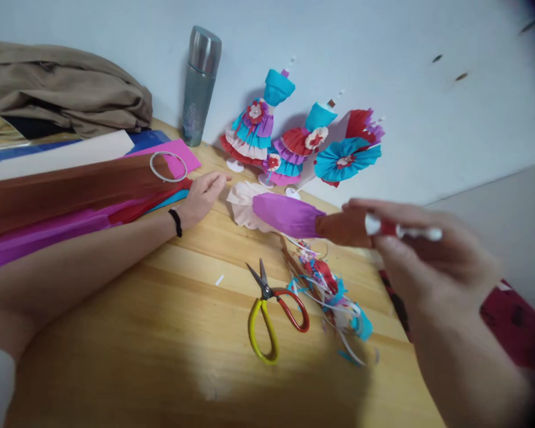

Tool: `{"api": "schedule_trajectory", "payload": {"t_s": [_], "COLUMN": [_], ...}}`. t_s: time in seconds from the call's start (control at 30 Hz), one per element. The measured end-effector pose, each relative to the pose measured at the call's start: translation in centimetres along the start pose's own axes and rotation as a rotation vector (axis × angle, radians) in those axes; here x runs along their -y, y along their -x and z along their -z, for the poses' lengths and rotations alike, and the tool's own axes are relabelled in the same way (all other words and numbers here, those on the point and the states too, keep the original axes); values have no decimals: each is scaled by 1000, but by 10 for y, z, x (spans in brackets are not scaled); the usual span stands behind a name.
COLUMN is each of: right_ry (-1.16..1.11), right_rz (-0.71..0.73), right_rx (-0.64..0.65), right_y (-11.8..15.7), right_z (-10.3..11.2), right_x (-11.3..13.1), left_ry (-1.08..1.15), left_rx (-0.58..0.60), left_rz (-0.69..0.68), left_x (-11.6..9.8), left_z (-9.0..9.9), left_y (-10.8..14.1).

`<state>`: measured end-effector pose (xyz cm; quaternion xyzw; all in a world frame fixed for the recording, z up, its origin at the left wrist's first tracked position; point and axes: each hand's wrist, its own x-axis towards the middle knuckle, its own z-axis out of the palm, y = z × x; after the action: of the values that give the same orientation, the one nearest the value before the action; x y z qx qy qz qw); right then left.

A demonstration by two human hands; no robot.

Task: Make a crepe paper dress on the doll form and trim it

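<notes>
My right hand [428, 255] grips a miniature paper dress on a stand [289, 215], held sideways over the table. Its bodice is brown, then comes a purple layer and a ruffled cream hem; a white beaded tip sticks out past my thumb. My left hand [203, 199], a black band at its wrist, rests on the table beside the crepe paper sheets, fingers stretched towards the cream hem without touching it. Between my arms lie scissors [266, 292] with blades apart, one handle yellow and one red. A pile of paper and ribbon scraps [332, 285] lies under the held dress.
Several finished paper dresses [282, 89] stand against the wall. A grey-green flask [198, 95] is left of them. Brown, red and purple crepe paper [71, 190] spreads at left, a white ring [152, 169] on top. Behind lies a folded brown cloth [66, 83].
</notes>
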<state>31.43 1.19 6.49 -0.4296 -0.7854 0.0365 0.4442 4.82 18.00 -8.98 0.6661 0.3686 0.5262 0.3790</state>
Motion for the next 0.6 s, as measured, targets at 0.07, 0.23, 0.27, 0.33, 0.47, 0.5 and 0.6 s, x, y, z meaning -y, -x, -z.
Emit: {"api": "schedule_trajectory", "payload": {"t_s": [0.07, 0.23, 0.27, 0.33, 0.47, 0.5, 0.6], "right_ry": [-183, -354, -324, -269, -283, -304, -361], "right_rz": [-64, -220, -268, -357, -405, -401, -364], "right_rx": [-49, 102, 132, 182, 183, 172, 168], "right_y": [-37, -116, -125, -137, -145, -145, -143], "right_z": [-2, -8, -10, -18, -38, -42, -48], "right_x": [-11, -37, -40, -46, -63, -67, -77], "left_ry": [31, 136, 158, 205, 302, 308, 310], "left_rx": [-7, 71, 104, 193, 399, 442, 493], "left_rz": [14, 49, 46, 32, 43, 51, 29], "left_x": [2, -1, -3, -7, -18, -23, -43], "left_z": [0, 4, 5, 6, 6, 5, 1], "left_y": [0, -2, -2, -3, -6, -8, -16]}}
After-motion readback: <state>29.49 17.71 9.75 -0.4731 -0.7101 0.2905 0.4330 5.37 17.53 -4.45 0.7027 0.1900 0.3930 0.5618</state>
